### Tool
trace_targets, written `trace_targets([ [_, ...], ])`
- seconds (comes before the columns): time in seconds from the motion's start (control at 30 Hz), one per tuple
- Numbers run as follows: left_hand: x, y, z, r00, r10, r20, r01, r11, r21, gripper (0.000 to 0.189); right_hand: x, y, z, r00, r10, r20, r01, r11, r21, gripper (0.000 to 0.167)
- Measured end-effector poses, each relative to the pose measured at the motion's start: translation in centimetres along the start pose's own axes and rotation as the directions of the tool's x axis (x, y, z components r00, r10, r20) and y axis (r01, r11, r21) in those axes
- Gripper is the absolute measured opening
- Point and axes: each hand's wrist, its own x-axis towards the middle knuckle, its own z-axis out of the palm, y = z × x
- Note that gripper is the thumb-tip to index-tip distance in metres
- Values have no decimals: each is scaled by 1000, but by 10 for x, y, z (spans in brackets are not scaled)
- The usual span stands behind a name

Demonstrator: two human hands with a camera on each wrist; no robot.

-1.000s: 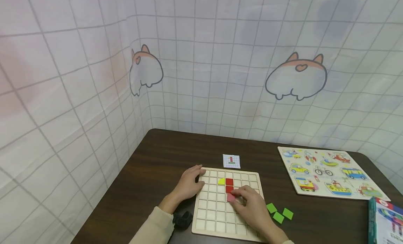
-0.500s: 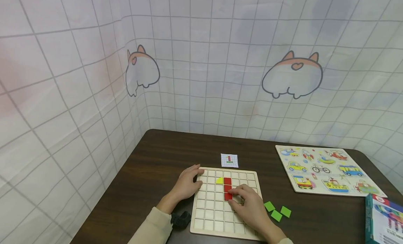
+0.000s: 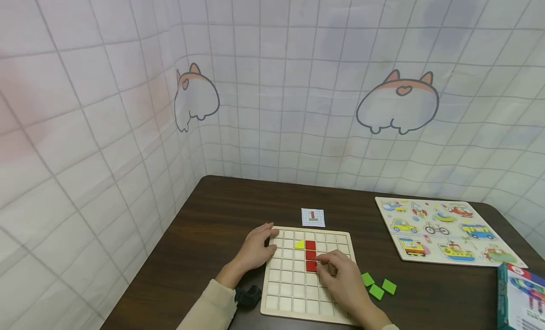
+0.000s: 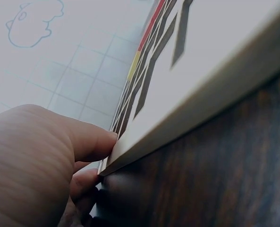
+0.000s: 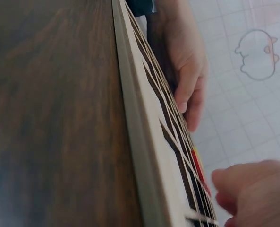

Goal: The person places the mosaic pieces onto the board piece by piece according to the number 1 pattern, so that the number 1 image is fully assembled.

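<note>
Grid brd (image 3: pixel 286 289) flat, 3 red tiles (image 3: pixel 311 255) in col

Dark table (image 3: pixel 238 197), white grid-patterned curtain (image 3: pixel 281 108)

Two bare hands — one spread a bit, one softly bent.
The left hand (image 3: pixel 254 248) points its fingers forward and sticks its thumb out to the right, with a gap between. The right hand (image 3: pixel 342 279) is rounder — its thumb and pointing finger reach to the left, with their tips close. A pale sleeve (image 3: pixel 210 307) ends just before the left wrist (image 3: pixel 229 275); only a bit of the right cuff (image 3: pixel 389 327) peeks in at the bottom.
</note>
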Motion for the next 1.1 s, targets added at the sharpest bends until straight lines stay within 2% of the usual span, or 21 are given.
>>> trace_targets([
  [0.17,3,-1,2,1000,5,-2,-5,1000,-2,39,-3,6,-12,994,-61,-89,59,998,-24,19],
  [0.33,3,-1,1,1000,10,3,-10,1000,2,39,-6,15,-28,988,-63,-143,53,996,-73,21],
  [0.47,3,-1,2,1000,5,6,-5,1000,12,39,-6,28,-47,985,-68,-158,50,992,-116,21],
  [0.57,2,0,2,1000,1,7,-2,1000,15,39,-5,38,-62,992,-34,-121,12,985,-171,19],
  [0.67,2,1,2,1000,-2,9,2,1000,11,39,-4,47,-76,999,23,-43,-31,976,-215,15],
  [0.8,3,1,2,1000,-3,10,3,1000,19,40,-4,58,-94,997,62,47,-48,968,-247,13],
  [0.97,4,0,3,1000,-6,4,5,1000,31,39,-5,69,-112,985,134,106,-100,956,-276,12],
  [1.1,4,-1,3,1000,-5,4,5,999,38,39,-7,75,-125,965,207,163,-157,949,-274,14],
])
